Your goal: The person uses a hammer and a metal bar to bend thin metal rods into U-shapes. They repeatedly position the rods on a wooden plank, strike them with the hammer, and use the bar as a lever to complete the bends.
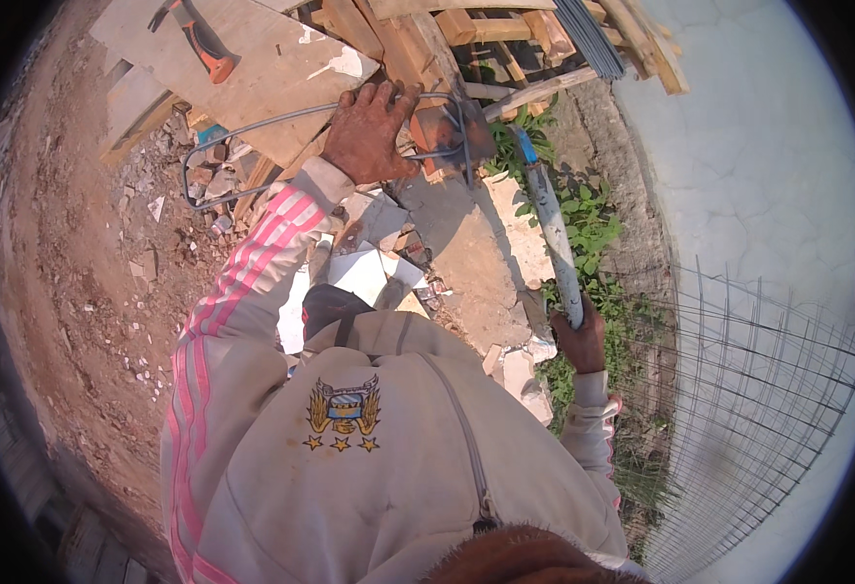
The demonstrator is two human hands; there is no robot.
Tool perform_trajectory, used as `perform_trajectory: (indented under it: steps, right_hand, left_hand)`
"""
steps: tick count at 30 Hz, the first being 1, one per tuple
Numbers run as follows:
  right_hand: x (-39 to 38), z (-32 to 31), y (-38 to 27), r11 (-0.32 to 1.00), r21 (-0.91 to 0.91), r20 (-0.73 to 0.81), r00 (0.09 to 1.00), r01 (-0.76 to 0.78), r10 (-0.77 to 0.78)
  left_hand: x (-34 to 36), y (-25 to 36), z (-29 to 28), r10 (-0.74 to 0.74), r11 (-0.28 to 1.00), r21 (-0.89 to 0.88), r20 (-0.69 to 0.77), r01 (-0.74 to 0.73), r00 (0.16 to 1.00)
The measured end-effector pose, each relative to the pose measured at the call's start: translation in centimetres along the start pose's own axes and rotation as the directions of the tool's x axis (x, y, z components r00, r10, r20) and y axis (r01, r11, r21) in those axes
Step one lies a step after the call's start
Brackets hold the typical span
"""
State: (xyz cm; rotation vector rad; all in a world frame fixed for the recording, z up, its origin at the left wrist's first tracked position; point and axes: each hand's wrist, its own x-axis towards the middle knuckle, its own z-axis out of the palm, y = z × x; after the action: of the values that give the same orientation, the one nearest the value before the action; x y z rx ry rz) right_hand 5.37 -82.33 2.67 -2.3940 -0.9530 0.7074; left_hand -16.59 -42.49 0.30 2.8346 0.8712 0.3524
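A bent grey steel rod (pixel 242 127), shaped into a long rectangular loop like a rebar stirrup, lies at the upper middle. My left hand (pixel 374 134) is pressed over it with bent fingers, holding it down at a rusty metal block (pixel 434 136). In my right hand (pixel 581 337), lower and to the right, is the near end of a whitish pipe (pixel 554 219). The fingers are wrapped round it. Its far end is blue (pixel 525 144) and stands just right of the rusty block, apart from the loop. My left palm hides part of the rod.
A hammer (pixel 219 68) with an orange grip rests on a plywood board (pixel 272 88). Timber pieces (pixel 495 29) and a bundle of thin grey rods (pixel 588 39) lie beyond. Wire mesh (pixel 758 389) leans by the pale wall (pixel 748 146). Rubble (pixel 223 185) and weeds (pixel 593 224) surround the work.
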Motion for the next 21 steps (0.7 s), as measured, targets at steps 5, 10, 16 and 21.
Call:
perform_trajectory:
  steps: [5,10,16,21]
  right_hand:
    - [-0.5,-3.0,-1.3,0.972,-0.198,0.073,0.991,0.124,-0.111]
    - [2.1,-5.1,-2.2,0.955,-0.248,0.154,0.980,0.164,-0.128]
    - [4.3,-7.2,-3.2,0.958,-0.229,0.244,0.963,0.171,-0.114]
    - [6.8,-8.8,-2.1,0.883,-0.345,0.228,0.941,0.318,-0.250]
  left_hand:
    - [-0.2,0.1,-0.3,-0.016,0.999,0.027,-0.011,0.016,1.000]
    - [-0.3,-0.8,0.8,0.013,0.999,-0.029,-0.080,-0.015,0.997]
    - [-0.2,-0.9,0.8,-0.003,1.000,-0.013,-0.045,0.003,0.999]
    - [-0.3,-1.1,1.5,0.000,1.000,0.009,-0.073,0.001,0.997]
